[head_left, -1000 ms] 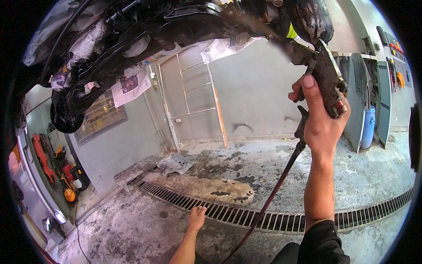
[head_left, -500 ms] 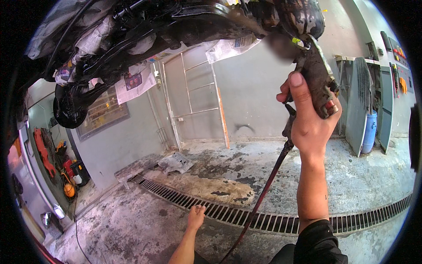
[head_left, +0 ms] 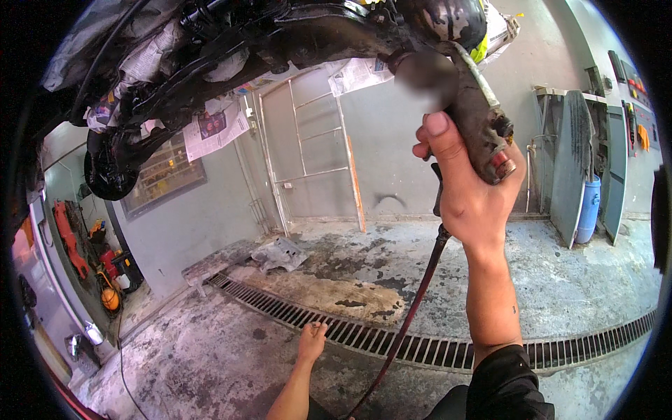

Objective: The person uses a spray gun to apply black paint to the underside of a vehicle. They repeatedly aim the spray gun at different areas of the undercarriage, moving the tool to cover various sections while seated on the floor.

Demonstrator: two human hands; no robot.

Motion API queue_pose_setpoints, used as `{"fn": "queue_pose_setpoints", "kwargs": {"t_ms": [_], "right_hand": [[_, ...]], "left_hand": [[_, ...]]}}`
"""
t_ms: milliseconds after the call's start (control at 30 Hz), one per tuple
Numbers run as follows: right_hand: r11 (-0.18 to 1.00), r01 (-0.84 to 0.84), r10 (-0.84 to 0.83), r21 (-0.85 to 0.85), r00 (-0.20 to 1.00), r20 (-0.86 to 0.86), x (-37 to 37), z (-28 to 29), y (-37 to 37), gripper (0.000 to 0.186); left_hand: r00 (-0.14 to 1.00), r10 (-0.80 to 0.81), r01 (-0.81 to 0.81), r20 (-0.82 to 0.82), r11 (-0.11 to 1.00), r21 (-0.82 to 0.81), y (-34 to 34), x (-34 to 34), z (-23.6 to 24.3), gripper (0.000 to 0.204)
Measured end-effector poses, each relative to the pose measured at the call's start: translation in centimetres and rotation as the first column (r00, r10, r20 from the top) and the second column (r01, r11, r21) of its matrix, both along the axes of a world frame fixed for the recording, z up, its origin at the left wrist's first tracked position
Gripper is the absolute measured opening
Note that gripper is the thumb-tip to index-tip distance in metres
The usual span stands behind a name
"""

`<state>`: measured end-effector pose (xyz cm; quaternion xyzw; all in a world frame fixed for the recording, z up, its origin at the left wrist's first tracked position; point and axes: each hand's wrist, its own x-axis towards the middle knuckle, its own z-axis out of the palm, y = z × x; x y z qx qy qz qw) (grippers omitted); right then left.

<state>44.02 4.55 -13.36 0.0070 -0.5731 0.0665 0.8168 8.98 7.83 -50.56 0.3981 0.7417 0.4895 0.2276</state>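
Note:
My right hand (head_left: pixel 476 196) grips a dark, grimy spray gun (head_left: pixel 472 94) with a pale strip and a red fitting, raised under the black-coated vehicle underside (head_left: pixel 266 35); a blurred patch hides its front end. A dark red hose (head_left: pixel 413 308) runs from below the gun toward the floor. My left hand (head_left: pixel 313 339) is low over the floor grate, fingers curled; I cannot make out what, if anything, they hold. Newspaper sheets (head_left: pixel 217 126) hang from the underside.
A long drain grate (head_left: pixel 560 353) crosses the stained floor. A metal frame (head_left: pixel 304 173) leans on the back wall near a metal sheet (head_left: pixel 278 255). A blue barrel (head_left: pixel 588 210) and tool board stand at right, red equipment (head_left: pixel 73 245) at left.
My right hand and the spray gun have moved left in the view over the last second, their front end now beneath the rounded black part. My left hand has barely moved.

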Motion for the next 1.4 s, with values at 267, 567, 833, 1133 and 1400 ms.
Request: {"fn": "queue_pose_setpoints", "kwargs": {"t_ms": [267, 567, 833, 1133, 1400], "right_hand": [[0.993, 0.064, -0.074, -0.100, 0.993, -0.094, 1.6, -0.8, 0.0, 0.025], [0.989, 0.027, -0.034, -0.146, 0.999, -0.042, 0.7, -0.6, -0.2, 0.026], [1.000, -0.029, 0.029, -0.004, 1.000, -0.005, -1.8, -0.4, -0.3, 0.026], [0.994, -0.095, 0.095, 0.058, 0.995, 0.016, -3.1, -0.5, -0.1, 0.030], [0.999, -0.027, 0.027, -0.023, 1.000, -0.010, -1.2, -1.7, 1.0, 0.025]], "left_hand": [[1.000, -0.022, 0.022, 0.021, 1.000, -0.005, -0.2, 0.0, 0.3, 0.056], [0.999, 0.034, -0.034, 0.028, 0.999, -0.003, -0.8, 0.1, 0.8, 0.057], [0.999, -0.016, 0.015, 0.041, 1.000, 0.004, -0.4, -1.2, -0.2, 0.070], [1.000, 0.000, -0.001, 0.017, 0.999, 0.033, -0.8, -1.4, -0.3, 0.072], [0.998, -0.050, 0.048, 0.026, 0.997, 0.053, -0.1, -1.9, -0.9, 0.067]]}}
